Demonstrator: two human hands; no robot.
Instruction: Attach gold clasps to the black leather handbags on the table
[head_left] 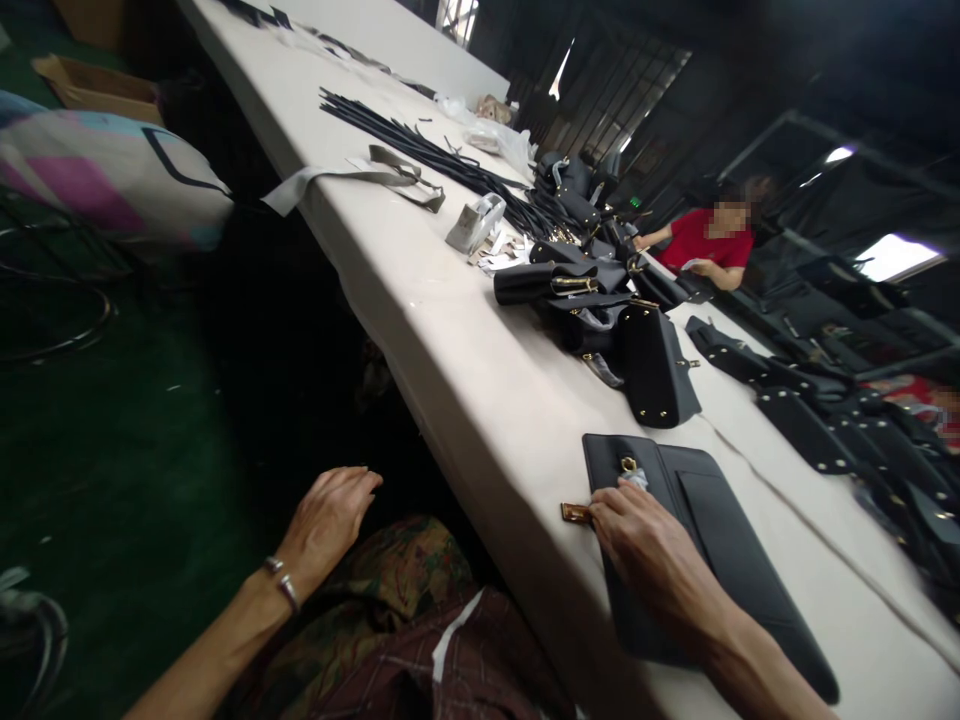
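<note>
My right hand (641, 530) rests over a flat black bag panel (739, 540), its fingers closed at the panel's left edge. From under the fingers sticks out a small shiny brown-gold rectangular piece (576, 513); the grip on it is partly hidden. A gold ring fitting (628, 464) and a bit of clear wrap (634, 478) show on the panel just past my fingertips. My left hand (330, 518), with a silver bangle (283, 583) at its wrist, hangs in the air over my lap, left of the table. Its fingers are curled together, nothing shows in them, and the palm is hidden.
Black handbags (652, 365) are heaped farther along the white table (450, 370), near black straps (420, 145) and grey strips (352, 175). A person in red (709, 240) works across the table. More black bags (862, 430) lie at right. A stuffed sack (112, 180) stands left.
</note>
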